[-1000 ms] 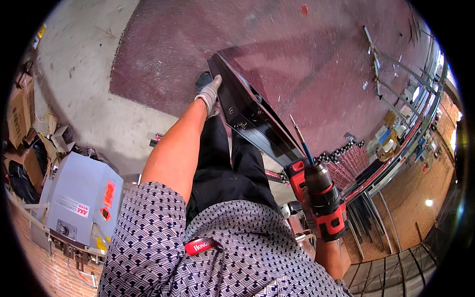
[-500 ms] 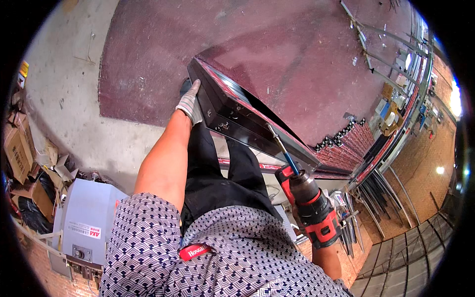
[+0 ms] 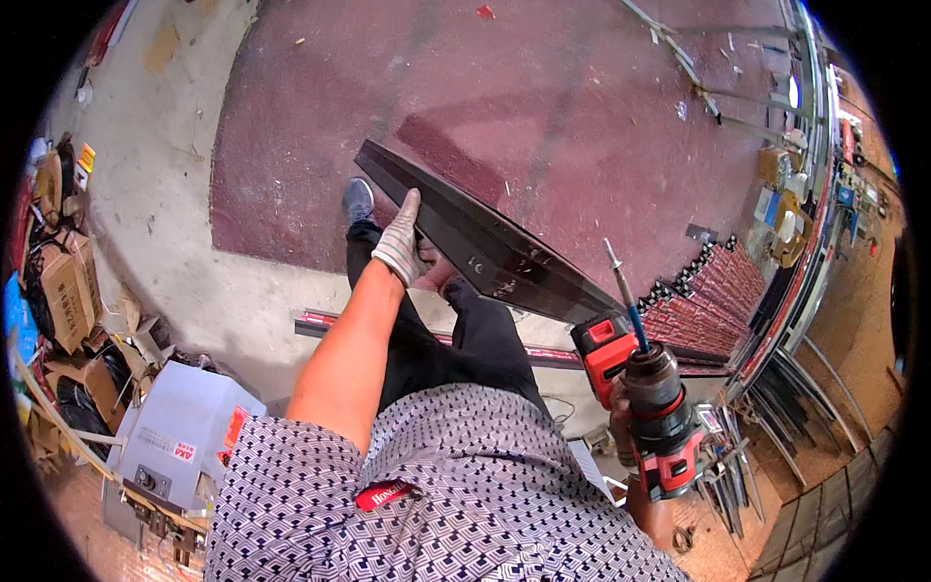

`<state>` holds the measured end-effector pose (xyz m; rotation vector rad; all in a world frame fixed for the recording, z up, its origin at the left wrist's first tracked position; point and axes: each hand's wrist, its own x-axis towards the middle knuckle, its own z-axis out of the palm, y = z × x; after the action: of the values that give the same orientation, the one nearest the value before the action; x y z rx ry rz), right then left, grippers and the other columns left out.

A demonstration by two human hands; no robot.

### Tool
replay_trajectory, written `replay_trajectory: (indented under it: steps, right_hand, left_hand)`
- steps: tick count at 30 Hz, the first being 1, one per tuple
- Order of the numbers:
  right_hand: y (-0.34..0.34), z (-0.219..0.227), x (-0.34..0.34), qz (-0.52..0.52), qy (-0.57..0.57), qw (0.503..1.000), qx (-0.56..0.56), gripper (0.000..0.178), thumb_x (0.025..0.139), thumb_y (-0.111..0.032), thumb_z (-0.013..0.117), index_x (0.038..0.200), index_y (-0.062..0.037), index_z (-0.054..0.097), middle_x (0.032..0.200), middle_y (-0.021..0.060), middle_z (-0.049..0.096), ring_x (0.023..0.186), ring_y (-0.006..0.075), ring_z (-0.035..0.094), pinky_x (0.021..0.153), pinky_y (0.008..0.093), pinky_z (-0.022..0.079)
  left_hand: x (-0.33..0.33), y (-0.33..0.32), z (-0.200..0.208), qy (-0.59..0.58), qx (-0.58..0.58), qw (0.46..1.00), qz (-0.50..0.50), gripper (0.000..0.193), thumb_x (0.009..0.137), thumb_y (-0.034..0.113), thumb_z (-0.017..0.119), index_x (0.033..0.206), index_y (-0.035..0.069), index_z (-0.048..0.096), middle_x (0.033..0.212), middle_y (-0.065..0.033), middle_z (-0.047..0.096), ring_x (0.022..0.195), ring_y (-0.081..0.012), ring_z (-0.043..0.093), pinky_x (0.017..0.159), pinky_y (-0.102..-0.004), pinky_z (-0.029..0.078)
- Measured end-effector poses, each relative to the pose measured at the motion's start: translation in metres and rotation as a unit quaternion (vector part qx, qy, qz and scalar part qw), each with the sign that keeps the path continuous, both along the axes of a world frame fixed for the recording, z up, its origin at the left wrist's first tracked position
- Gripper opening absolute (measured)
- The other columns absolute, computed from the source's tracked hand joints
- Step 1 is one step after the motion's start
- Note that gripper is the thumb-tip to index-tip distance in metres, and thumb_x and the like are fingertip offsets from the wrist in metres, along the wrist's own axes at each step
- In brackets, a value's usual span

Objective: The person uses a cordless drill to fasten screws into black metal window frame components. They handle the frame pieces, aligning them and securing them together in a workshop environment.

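My left hand [image 3: 398, 242], in a pale striped glove, grips the long edge of a black box-shaped frame piece [image 3: 485, 238]. Its thumb lies along the near face and the other fingers curl beneath. The piece slants from upper left down to the right, above the floor and in front of my legs. In my right hand [image 3: 622, 419] is a red and black cordless drill [image 3: 658, 398], its battery pack toward the piece. A long bit with a blue sleeve [image 3: 635, 315] points up and away, its tip apart from the piece. The drill hides most of my right fingers.
A dark red mat [image 3: 310, 145] covers much of the floor. Stacked red-and-black strips [image 3: 703, 301] lie at the right, near a rack of long bars [image 3: 790, 339]. Left of me are a grey machine [image 3: 184, 427] and cardboard boxes [image 3: 70, 296]. A red-edged rail [image 3: 315, 323] crosses behind my legs.
The black frame piece has rolled, so its broad plain face shows and its open channel no longer does. The drill appears farther right, its bit more upright. The whole view has shifted slightly.
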<state>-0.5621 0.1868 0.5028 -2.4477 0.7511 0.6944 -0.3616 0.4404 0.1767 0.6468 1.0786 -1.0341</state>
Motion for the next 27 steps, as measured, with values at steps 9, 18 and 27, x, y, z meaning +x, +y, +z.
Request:
replay_trajectory:
  steps: [9, 18, 27]
  right_hand:
    - [-0.085, 0.046, -0.075, -0.029, 0.006, 0.987, -0.160, 0.022, 0.084, -0.027, 0.066, 0.092, -0.0072, 0.064, 0.078, 0.0089, 0.063, 0.073, 0.0266, 0.061, 0.066, 0.0386, 0.049]
    - [-0.125, 0.041, -0.147, -0.081, -0.047, 0.988, -0.119, 0.028, 0.091, -0.028, 0.065, 0.105, -0.0043, 0.065, 0.091, 0.0061, 0.065, 0.083, 0.0162, 0.061, 0.075, 0.0332, 0.049]
    - [-0.107, 0.017, -0.144, 0.001, 0.079, 0.994, -0.074, 0.020, 0.091, -0.021, 0.062, 0.101, -0.0047, 0.063, 0.087, 0.0069, 0.063, 0.078, 0.0166, 0.060, 0.069, 0.0326, 0.049]
  left_hand:
    - [-0.081, -0.129, 0.070, -0.030, -0.086, 0.993, 0.081, 0.045, 0.081, 0.058, 0.070, 0.071, 0.017, 0.053, 0.057, 0.0016, 0.049, 0.038, -0.0110, 0.034, 0.036, -0.0233, 0.020]
    - [-0.092, -0.158, 0.114, -0.145, 0.063, 0.987, 0.037, 0.051, 0.082, 0.065, 0.065, 0.085, 0.015, 0.055, 0.060, 0.0040, 0.045, 0.042, -0.0088, 0.034, 0.038, -0.0223, 0.023]
    - [-0.033, -0.106, 0.087, -0.208, 0.293, 0.933, -0.030, 0.072, 0.074, 0.082, 0.056, 0.091, 0.012, 0.055, 0.062, 0.0038, 0.043, 0.046, -0.0106, 0.038, 0.042, -0.0257, 0.034]
